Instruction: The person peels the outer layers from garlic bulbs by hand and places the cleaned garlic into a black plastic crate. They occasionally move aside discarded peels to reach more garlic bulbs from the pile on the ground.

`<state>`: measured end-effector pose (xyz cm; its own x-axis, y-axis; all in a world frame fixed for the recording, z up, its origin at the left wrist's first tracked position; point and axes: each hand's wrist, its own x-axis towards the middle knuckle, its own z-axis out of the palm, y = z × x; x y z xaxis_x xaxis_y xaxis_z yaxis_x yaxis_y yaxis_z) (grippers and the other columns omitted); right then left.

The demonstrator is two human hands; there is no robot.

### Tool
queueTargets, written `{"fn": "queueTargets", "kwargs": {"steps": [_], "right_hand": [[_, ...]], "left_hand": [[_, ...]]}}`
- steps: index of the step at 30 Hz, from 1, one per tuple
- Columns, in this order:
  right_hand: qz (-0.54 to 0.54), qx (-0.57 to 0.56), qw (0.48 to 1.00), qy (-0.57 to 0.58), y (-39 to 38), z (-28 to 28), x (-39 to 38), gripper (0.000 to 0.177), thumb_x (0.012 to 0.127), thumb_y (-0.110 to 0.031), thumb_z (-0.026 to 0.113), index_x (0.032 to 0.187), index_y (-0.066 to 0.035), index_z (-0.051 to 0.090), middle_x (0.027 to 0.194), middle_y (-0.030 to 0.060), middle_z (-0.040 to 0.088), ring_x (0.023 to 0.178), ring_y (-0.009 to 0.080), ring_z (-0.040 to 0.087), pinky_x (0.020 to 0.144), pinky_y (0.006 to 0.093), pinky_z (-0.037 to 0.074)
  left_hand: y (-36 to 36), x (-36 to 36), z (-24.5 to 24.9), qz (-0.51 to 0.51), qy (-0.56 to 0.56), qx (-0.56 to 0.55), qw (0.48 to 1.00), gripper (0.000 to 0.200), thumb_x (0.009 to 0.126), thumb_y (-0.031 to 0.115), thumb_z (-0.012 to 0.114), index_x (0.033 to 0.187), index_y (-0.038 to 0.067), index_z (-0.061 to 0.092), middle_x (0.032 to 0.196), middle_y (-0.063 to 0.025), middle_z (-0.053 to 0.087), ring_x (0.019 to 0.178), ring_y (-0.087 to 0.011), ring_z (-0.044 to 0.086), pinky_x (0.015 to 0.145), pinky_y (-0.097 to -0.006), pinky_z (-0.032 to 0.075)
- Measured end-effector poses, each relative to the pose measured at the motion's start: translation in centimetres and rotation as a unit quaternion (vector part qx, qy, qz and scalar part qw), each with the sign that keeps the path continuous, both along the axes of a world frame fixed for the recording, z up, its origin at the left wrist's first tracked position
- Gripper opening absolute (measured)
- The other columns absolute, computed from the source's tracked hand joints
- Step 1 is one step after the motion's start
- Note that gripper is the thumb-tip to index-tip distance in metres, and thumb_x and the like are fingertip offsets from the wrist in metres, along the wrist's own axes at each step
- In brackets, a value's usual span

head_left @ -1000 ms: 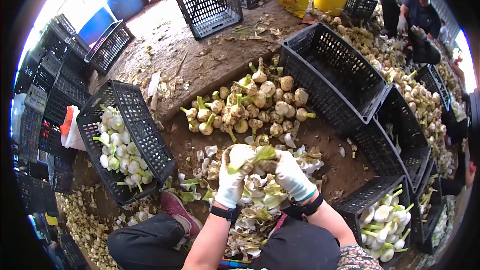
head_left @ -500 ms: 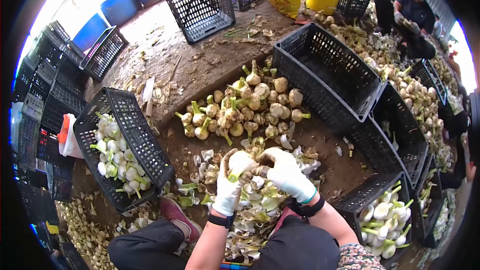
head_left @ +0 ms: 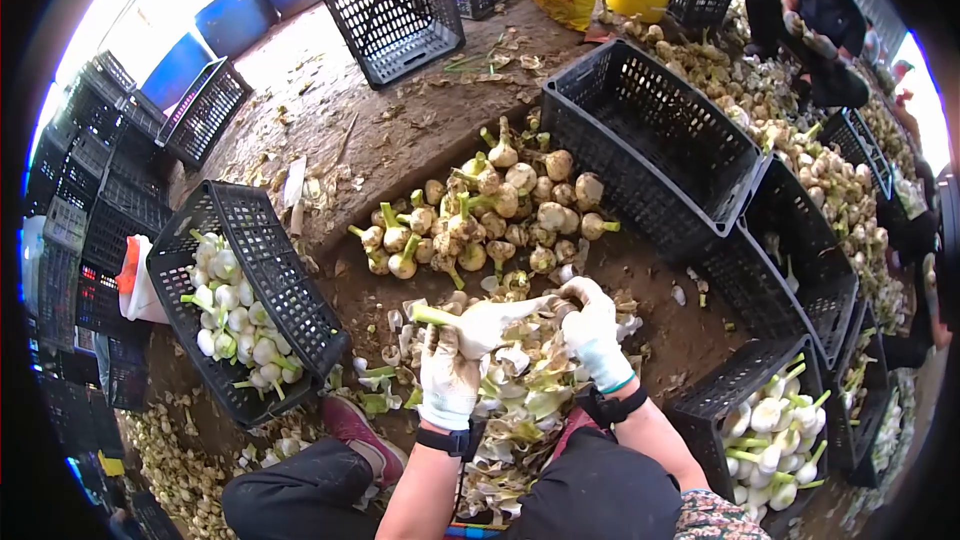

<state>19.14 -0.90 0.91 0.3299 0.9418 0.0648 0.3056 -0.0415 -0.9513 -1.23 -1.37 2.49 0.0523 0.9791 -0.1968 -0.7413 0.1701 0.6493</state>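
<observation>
Our right hand (head_left: 597, 332) has drawn away from the bulb (head_left: 483, 330), its fingers pinching a pale strip of skin (head_left: 527, 308) that reaches back to it. Our left hand (head_left: 447, 382) grips the bulb, stem leftward, above scattered peelings (head_left: 520, 415). Beyond lies a heap of rough bulbs (head_left: 500, 202); leftward, a black crate (head_left: 287, 275) holds white ones.

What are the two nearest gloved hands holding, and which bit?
The left hand holds a white bulb by its round body, near the green stem; the right hand pinches the peel stretching from it.
</observation>
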Motion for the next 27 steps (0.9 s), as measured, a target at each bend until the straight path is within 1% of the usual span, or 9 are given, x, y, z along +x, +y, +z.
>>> {"fn": "queueTargets", "kwargs": {"steps": [4,7,10,14,15,21,23,26,27], "right_hand": [[-0.045,-0.044,0.998,0.011,-0.7,-2.8,1.0,0.008,0.082,0.000,0.068,0.086,0.000,0.061,0.075,0.0032,0.062,0.072,0.0105,0.059,0.066,0.0272,0.048],[-0.031,-0.114,0.966,0.232,-1.4,-2.9,1.0,0.006,0.087,-0.003,0.068,0.091,-0.002,0.064,0.077,0.0037,0.065,0.071,0.0109,0.062,0.063,0.0257,0.050],[-0.001,-0.106,0.803,0.586,-2.0,-0.8,-1.5,0.009,0.093,-0.007,0.063,0.098,-0.002,0.058,0.086,0.0076,0.065,0.076,0.0182,0.067,0.065,0.0305,0.055],[0.062,-0.076,0.691,0.717,-1.9,-4.1,0.4,0.019,0.094,-0.008,0.059,0.110,-0.002,0.053,0.094,0.0100,0.065,0.081,0.0220,0.067,0.067,0.0356,0.057],[-0.049,-0.058,0.743,0.665,-1.6,-6.2,1.2,0.015,0.093,-0.008,0.060,0.106,-0.001,0.056,0.091,0.0097,0.065,0.083,0.0228,0.068,0.068,0.0373,0.057],[-0.032,-0.123,0.858,0.498,-3.5,-2.5,3.4,0.004,0.091,-0.002,0.065,0.093,-0.001,0.062,0.092,0.0123,0.069,0.085,0.0189,0.067,0.070,0.0335,0.058],[0.064,-0.160,0.926,0.335,-4.1,0.0,2.2,0.009,0.090,-0.007,0.067,0.096,0.000,0.065,0.092,0.0077,0.070,0.084,0.0162,0.065,0.074,0.0302,0.054],[0.315,-0.100,0.940,0.084,-4.8,0.8,1.1,0.017,0.088,-0.011,0.069,0.101,0.000,0.068,0.092,0.0067,0.070,0.084,0.0161,0.063,0.080,0.0313,0.051],[0.355,-0.194,0.885,0.232,-5.0,2.8,1.2,0.023,0.087,-0.013,0.069,0.106,0.000,0.068,0.093,0.0110,0.071,0.087,0.0184,0.064,0.084,0.0330,0.050]], "left_hand": [[0.0,0.1,0.5,-0.036,-0.224,-0.044,0.973,0.042,0.096,0.024,0.062,0.133,0.008,0.053,0.136,-0.0136,0.056,0.129,-0.0278,0.050,0.105,-0.0447,0.046],[0.5,0.7,-0.5,-0.091,-0.130,0.040,0.987,0.053,0.095,0.041,0.060,0.139,0.013,0.048,0.137,-0.0127,0.053,0.129,-0.0268,0.050,0.105,-0.0476,0.046],[0.1,2.8,-2.0,-0.106,-0.137,-0.062,0.983,0.056,0.095,0.044,0.061,0.139,0.012,0.046,0.135,-0.0104,0.053,0.119,-0.0257,0.054,0.102,-0.0466,0.046],[-0.5,3.4,-6.6,-0.019,-0.071,-0.172,0.982,0.040,0.099,0.033,0.058,0.129,0.006,0.052,0.121,-0.0087,0.059,0.109,-0.0251,0.058,0.095,-0.0407,0.047],[-1.0,3.1,-7.0,-0.022,0.032,-0.158,0.987,0.039,0.099,0.028,0.059,0.129,0.005,0.051,0.120,-0.0082,0.059,0.108,-0.0229,0.059,0.095,-0.0388,0.047],[-0.4,4.1,-10.9,-0.119,0.430,0.028,0.894,0.071,0.083,0.006,0.074,0.144,0.001,0.038,0.136,-0.0150,0.051,0.116,-0.0242,0.056,0.101,-0.0341,0.046],[0.6,5.5,-10.5,-0.169,0.570,0.145,0.791,0.092,0.075,0.008,0.079,0.151,0.001,0.027,0.142,-0.0208,0.046,0.124,-0.0301,0.051,0.108,-0.0371,0.040],[2.0,6.6,-12.6,-0.260,0.499,0.026,0.826,0.082,0.077,0.016,0.074,0.148,0.005,0.035,0.139,-0.0215,0.049,0.123,-0.0330,0.053,0.103,-0.0398,0.043],[2.2,7.1,-10.5,-0.211,0.662,0.136,0.706,0.065,0.079,0.021,0.071,0.139,0.008,0.050,0.134,-0.0218,0.052,0.114,-0.0347,0.057,0.096,-0.0413,0.047]]}}
